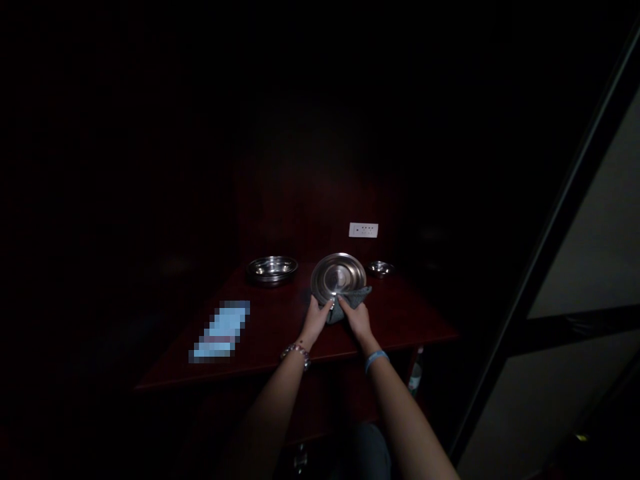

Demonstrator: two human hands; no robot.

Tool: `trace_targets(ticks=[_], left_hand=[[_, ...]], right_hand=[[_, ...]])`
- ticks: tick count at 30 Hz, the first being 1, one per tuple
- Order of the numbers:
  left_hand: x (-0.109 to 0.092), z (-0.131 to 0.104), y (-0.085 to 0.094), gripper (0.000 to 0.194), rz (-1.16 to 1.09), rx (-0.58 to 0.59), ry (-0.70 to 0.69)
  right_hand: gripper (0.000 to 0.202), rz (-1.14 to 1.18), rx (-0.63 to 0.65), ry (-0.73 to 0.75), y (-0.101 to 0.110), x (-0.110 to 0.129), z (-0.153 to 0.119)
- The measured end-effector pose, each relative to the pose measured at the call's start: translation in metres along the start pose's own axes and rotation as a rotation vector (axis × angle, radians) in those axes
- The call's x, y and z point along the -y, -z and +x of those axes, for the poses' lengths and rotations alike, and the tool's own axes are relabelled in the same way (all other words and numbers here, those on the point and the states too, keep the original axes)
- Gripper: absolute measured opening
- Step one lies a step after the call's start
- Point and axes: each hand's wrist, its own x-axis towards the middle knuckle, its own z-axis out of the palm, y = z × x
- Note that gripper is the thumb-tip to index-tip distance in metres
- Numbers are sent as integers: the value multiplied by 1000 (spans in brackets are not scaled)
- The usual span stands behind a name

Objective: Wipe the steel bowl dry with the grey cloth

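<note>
A round metal bowl (pixel 339 272) is tilted up above the dark red table (pixel 280 327), its inside facing me. My left hand (pixel 317 317) grips its lower left rim, thumb on the inner edge. At the lower right rim, my right hand (pixel 357 316) holds a grey-green cloth (pixel 336 313) against the bowl. The cloth hangs below the rim between my hands, and one corner sticks out to the right. Both sets of fingers are partly hidden behind the bowl and cloth.
Stacked metal dishes (pixel 273 268) stand at the back left of the table. A small metal bowl (pixel 381 269) is at the back right, below a white wall socket (pixel 363 231). A blurred bluish rectangle (pixel 221 333) lies front left. A bottle (pixel 416 375) stands below the table's right side.
</note>
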Motion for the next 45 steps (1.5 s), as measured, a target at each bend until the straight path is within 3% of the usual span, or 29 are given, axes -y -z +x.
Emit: trace_targets(ticks=[7, 18, 30, 45], left_hand=[[-9, -2, 0, 42, -15, -54, 21], [-9, -3, 0, 51, -22, -55, -24], [-2, -1, 1, 41, 34, 1, -27], [6, 6, 4, 28, 3, -69, 41]], right_hand=[[40, -20, 1, -3, 0, -6, 2], [42, -3, -14, 14, 2, -10, 4], [51, 200, -219, 74, 0, -3, 4], [41, 167, -108, 35, 1, 0, 2]])
